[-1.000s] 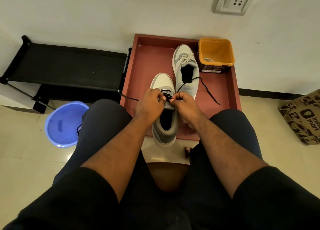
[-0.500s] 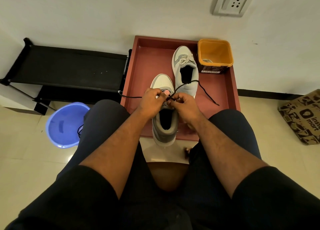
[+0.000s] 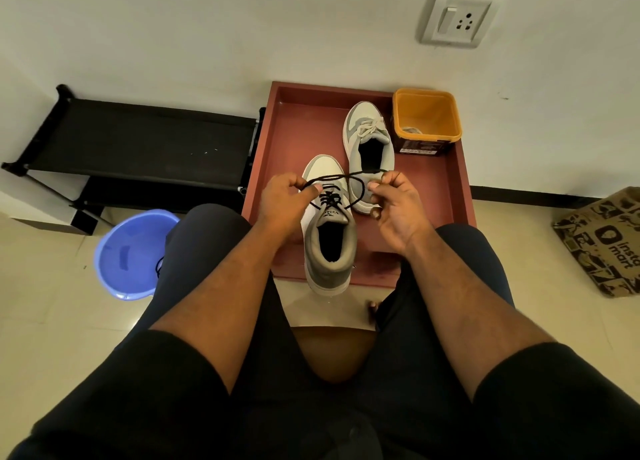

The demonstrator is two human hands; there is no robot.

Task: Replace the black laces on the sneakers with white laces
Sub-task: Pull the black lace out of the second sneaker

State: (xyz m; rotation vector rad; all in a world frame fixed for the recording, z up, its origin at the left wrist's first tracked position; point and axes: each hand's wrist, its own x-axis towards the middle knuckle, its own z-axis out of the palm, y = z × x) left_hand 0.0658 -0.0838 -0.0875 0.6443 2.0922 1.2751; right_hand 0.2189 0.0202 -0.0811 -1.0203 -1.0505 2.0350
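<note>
A grey and white sneaker [image 3: 329, 248] stands at the near edge of the red tray [image 3: 298, 130], its heel hanging over the rim. A black lace [image 3: 332, 201] still crosses its upper eyelets. My left hand [image 3: 284, 201] pinches one black lace end to the left of the shoe. My right hand [image 3: 391, 201] pinches the other end to the right, and the strands cross in loose loops above the toe. A second sneaker [image 3: 369, 147] with a white lace [image 3: 370, 127] stands behind it on the tray.
An orange tub [image 3: 427, 120] sits in the tray's far right corner with something pale inside. A blue basin [image 3: 133, 251] is on the floor at the left with a dark cord at its rim. A black rack [image 3: 138, 140] stands left, a printed paper bag [image 3: 602, 241] right.
My hands have moved apart, from together over the tongue to either side of the shoe, drawing the black lace ends out into loops. The sneaker's tongue is now uncovered.
</note>
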